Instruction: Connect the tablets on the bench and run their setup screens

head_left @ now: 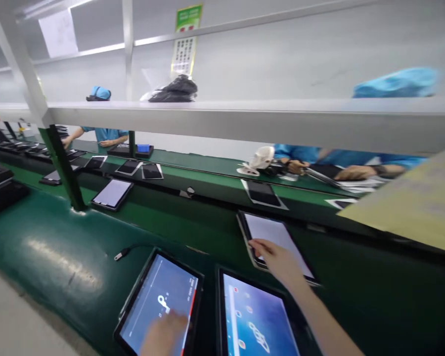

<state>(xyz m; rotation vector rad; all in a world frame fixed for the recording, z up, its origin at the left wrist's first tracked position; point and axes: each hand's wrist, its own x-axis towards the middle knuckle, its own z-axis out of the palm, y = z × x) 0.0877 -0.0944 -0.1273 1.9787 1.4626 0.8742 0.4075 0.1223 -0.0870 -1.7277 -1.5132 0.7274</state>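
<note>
Two lit tablets lie in front of me on the green bench. My left hand (164, 335) rests on the screen of the left tablet (159, 301), blurred by motion, so its fingers are unclear. To the right lies a second lit tablet (255, 321) with a blue screen. My right hand (276, 259) reaches past it and grips the near left edge of a white-screened tablet (274, 237) on the belt, fingers curled on its rim.
A cable plug (120, 255) lies loose on the bench. Several more tablets (112, 193) sit on the green conveyor. Co-workers in blue work across the belt (104, 136). A small white fan (259, 159), a green post (63, 168) and an overhead shelf (244, 118) are ahead.
</note>
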